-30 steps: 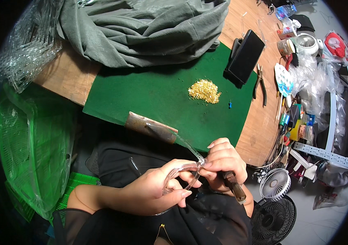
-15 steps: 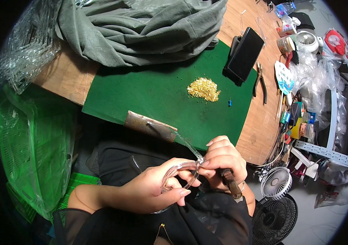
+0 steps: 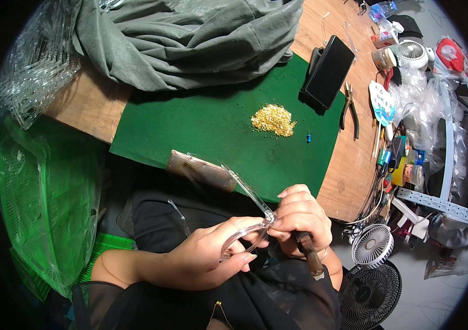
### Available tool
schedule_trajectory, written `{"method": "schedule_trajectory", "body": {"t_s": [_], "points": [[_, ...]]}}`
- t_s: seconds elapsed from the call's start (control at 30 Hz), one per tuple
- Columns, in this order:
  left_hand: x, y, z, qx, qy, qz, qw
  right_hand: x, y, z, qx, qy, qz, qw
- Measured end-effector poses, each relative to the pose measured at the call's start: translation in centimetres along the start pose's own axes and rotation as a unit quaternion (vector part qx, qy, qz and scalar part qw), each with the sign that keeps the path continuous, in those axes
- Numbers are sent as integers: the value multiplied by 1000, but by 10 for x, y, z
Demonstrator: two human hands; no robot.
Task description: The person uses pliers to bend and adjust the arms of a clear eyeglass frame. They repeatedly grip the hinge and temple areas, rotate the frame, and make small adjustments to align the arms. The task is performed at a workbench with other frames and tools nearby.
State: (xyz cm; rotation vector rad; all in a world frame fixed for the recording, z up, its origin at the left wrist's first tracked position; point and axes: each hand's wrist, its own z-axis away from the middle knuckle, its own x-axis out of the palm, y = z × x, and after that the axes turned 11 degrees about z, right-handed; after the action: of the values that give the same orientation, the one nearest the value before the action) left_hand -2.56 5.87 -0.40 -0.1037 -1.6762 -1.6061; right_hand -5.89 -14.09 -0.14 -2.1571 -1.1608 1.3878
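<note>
My left hand point(image 3: 209, 253) is closed around a clear eyeglass frame point(image 3: 239, 231), whose rim curves between thumb and fingers. One clear temple arm point(image 3: 250, 193) points up over the mat's near edge; the end of another point(image 3: 179, 216) sticks out behind the left hand. The fingertips of my right hand point(image 3: 300, 217) pinch the frame's hinge corner. That same hand wraps a tool with a brown handle point(image 3: 314, 263); its tip is hidden. Beyond both hands, small gold-coloured pieces point(image 3: 273, 120) lie heaped on a green mat point(image 3: 201, 121).
At the mat's near edge sits a textured block point(image 3: 201, 171). A blue push pin point(image 3: 308, 138), pliers point(image 3: 349, 113) and a black phone-like slab point(image 3: 328, 74) lie right. Grey cloth point(image 3: 190, 44) covers the back, with stacked clear frames point(image 3: 33, 82) left. Fans point(image 3: 371, 246) stand lower right.
The eyeglass frame has turned slightly in my hands; its upper temple arm now points further left. The temple end behind my left hand has swung up a little. Both hands stay nearly in place.
</note>
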Motion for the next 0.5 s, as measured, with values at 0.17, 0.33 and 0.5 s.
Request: {"method": "schedule_trajectory", "body": {"t_s": [0.17, 0.33, 0.5], "points": [[-1, 7, -1, -46, -16, 37, 998, 0, 0, 0, -7, 4, -10, 1000], [-2, 11, -2, -102, -19, 77, 992, 1, 0, -1, -3, 8, -20, 1000], [-3, 14, 0, -138, 0, 138, 981, -4, -1, 0, 10, -3, -24, 1000]]}}
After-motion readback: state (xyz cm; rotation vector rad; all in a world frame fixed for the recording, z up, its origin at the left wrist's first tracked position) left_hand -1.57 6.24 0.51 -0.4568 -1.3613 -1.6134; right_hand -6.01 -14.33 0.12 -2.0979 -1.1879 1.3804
